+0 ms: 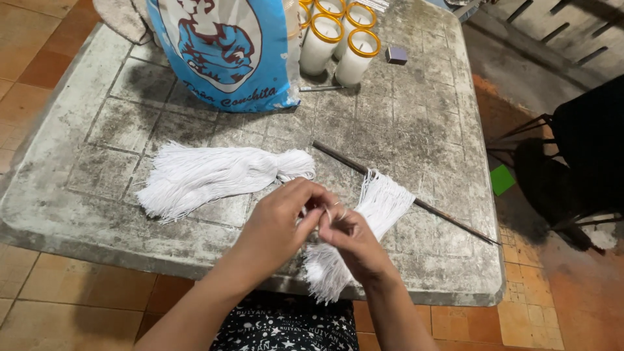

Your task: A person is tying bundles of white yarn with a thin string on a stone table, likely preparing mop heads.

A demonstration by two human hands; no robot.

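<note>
My left hand (283,218) and my right hand (351,242) meet over the near edge of a worn grey table (416,130), fingers pinched together on a thin white string and a small ring pulled from a bundle of white strings (380,208). That bundle lies under my hands, its end hanging over the table edge. A bigger tied bundle of white strings (208,175) lies to the left. A thin dark rod (403,195) runs diagonally behind the strings.
A blue and white plastic bag (224,52) stands at the back. Several white candles in glasses (338,39) and a small grey block (396,54) sit behind it. A dark chair (578,156) is to the right, on a tiled floor.
</note>
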